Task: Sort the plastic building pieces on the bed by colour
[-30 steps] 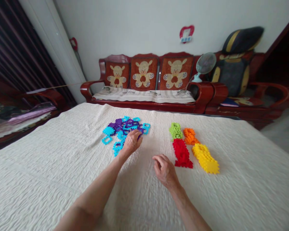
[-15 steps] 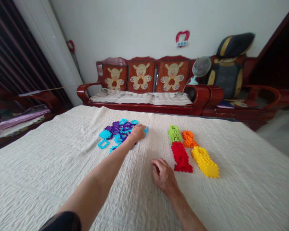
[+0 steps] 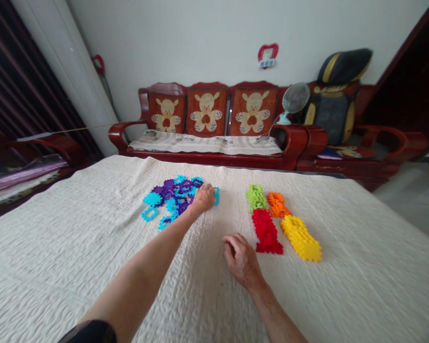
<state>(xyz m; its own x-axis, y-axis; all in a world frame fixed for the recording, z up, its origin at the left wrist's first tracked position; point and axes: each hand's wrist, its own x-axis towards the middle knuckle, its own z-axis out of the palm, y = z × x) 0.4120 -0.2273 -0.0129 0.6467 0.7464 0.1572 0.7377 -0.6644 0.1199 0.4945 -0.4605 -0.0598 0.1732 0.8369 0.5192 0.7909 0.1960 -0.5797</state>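
On the quilted cloth, a loose pile of purple notched toy pieces (image 3: 168, 189) and light blue ones (image 3: 152, 199) lies to the left. At its right edge is my left hand (image 3: 203, 198), its fingers bent down onto a light blue notched piece (image 3: 216, 196) that sticks out past them; the fingertips are partly hidden. My right hand (image 3: 241, 261) rests on the cloth, loosely curled, with nothing visible in it. Beside it stands a row of red notched pieces (image 3: 266, 232). Around that row are green pieces (image 3: 256, 196), orange pieces (image 3: 277, 204) and yellow pieces (image 3: 301, 238).
A pale quilted cloth (image 3: 103, 238) covers the broad table. Behind it stands a red wooden sofa (image 3: 207, 158) with bear cushions (image 3: 206, 112). A small fan (image 3: 296, 97) and a chair with a massage cushion (image 3: 331, 116) are at the right.
The view has shifted slightly. My left hand has moved only a little at the pile's right edge, and the light blue piece shows a bit more. My right hand stays in place.
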